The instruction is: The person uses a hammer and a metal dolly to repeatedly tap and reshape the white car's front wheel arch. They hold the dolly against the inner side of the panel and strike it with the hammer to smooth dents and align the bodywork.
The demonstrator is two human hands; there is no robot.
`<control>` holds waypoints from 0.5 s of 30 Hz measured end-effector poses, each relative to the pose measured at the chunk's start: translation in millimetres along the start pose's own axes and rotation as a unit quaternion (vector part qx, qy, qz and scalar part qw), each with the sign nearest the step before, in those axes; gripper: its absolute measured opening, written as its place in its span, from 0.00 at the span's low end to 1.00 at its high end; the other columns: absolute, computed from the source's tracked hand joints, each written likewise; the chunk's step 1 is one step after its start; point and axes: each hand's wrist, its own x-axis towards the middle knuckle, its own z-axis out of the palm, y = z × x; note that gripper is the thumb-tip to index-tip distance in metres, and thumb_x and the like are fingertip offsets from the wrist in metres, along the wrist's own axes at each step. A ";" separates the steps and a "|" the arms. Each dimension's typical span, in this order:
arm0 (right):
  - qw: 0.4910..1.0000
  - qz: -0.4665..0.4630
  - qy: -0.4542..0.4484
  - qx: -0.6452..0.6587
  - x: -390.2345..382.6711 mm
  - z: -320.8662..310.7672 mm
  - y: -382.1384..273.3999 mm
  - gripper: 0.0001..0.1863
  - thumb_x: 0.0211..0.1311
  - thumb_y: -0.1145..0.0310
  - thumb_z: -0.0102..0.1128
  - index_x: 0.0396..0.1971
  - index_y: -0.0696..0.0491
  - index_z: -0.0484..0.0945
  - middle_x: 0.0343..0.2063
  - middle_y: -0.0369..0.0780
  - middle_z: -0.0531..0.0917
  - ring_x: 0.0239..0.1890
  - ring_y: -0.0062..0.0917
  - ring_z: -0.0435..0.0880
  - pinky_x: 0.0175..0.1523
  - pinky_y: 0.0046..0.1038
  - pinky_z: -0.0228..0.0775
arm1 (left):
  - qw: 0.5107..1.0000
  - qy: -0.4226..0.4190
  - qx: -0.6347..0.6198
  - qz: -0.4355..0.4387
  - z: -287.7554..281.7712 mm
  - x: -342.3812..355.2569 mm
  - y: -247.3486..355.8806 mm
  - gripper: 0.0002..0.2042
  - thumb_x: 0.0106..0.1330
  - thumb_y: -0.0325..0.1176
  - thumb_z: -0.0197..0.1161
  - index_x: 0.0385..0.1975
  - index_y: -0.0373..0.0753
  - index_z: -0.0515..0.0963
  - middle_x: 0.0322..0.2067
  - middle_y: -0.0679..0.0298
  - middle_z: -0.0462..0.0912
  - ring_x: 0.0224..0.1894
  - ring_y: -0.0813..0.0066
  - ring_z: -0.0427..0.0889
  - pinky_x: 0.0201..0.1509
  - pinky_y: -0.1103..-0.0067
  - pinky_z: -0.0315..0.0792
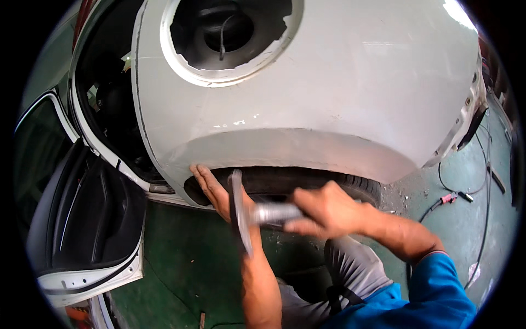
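Note:
My left hand (pixel 212 191) rests against the front of the wheel arch (pixel 307 148), fingers stretched out and nearly flat, with nothing seen in them. The hammer's head partly hides this hand and wrist. My right hand (pixel 323 211) is closed round the handle of a hammer (pixel 239 214) with a long, slim, curved metal head, blurred by motion. This head hangs over my left wrist in the picture; whether they touch, I cannot tell. Behind both hands a dark tyre (pixel 361 183) sits under the arch of the pale grey car body panel (pixel 350 88).
An open car door (pixel 98 214) with black trim stands at left. The panel has a large round opening (pixel 230 33) with a ragged rim. Cables and a hose (pixel 433 208) lie on the green floor (pixel 175 257) at right. Debris (pixel 405 194) is scattered by the tyre.

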 end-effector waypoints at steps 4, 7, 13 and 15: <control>0.998 0.050 -0.023 -0.022 -9.9 -0.5 -9.0 0.24 0.65 0.47 0.60 0.29 0.56 0.69 0.16 0.49 0.77 0.18 0.50 0.77 0.22 0.45 0.68 | 1.000 0.005 -0.017 -0.002 -0.1 0.3 -1.7 0.33 0.77 0.46 0.49 0.70 0.24 0.54 0.71 0.36 0.53 0.74 0.43 0.53 0.75 0.59 0.50; 1.000 0.005 0.017 0.013 -14.8 -4.6 -4.9 0.24 0.65 0.48 0.62 0.29 0.56 0.69 0.15 0.49 0.76 0.18 0.50 0.77 0.21 0.45 0.67 | 1.000 0.018 -0.021 -0.004 4.7 -0.6 -2.5 0.30 0.76 0.42 0.50 0.70 0.27 0.55 0.71 0.39 0.55 0.74 0.43 0.54 0.75 0.58 0.51; 1.000 -0.007 -0.003 0.024 -23.7 -13.1 -9.2 0.24 0.65 0.49 0.62 0.29 0.57 0.69 0.15 0.50 0.76 0.19 0.51 0.78 0.23 0.44 0.69 | 0.998 0.024 -0.043 -0.024 7.7 -0.8 -0.2 0.35 0.76 0.52 0.49 0.71 0.30 0.56 0.72 0.42 0.55 0.75 0.46 0.52 0.76 0.58 0.48; 0.998 0.057 0.016 0.033 -20.3 -13.3 6.7 0.24 0.65 0.49 0.62 0.29 0.56 0.70 0.15 0.49 0.76 0.18 0.50 0.78 0.22 0.43 0.68 | 0.999 0.026 -0.021 -0.021 10.9 -3.3 -7.3 0.35 0.76 0.52 0.49 0.71 0.29 0.56 0.71 0.41 0.56 0.74 0.45 0.53 0.75 0.58 0.49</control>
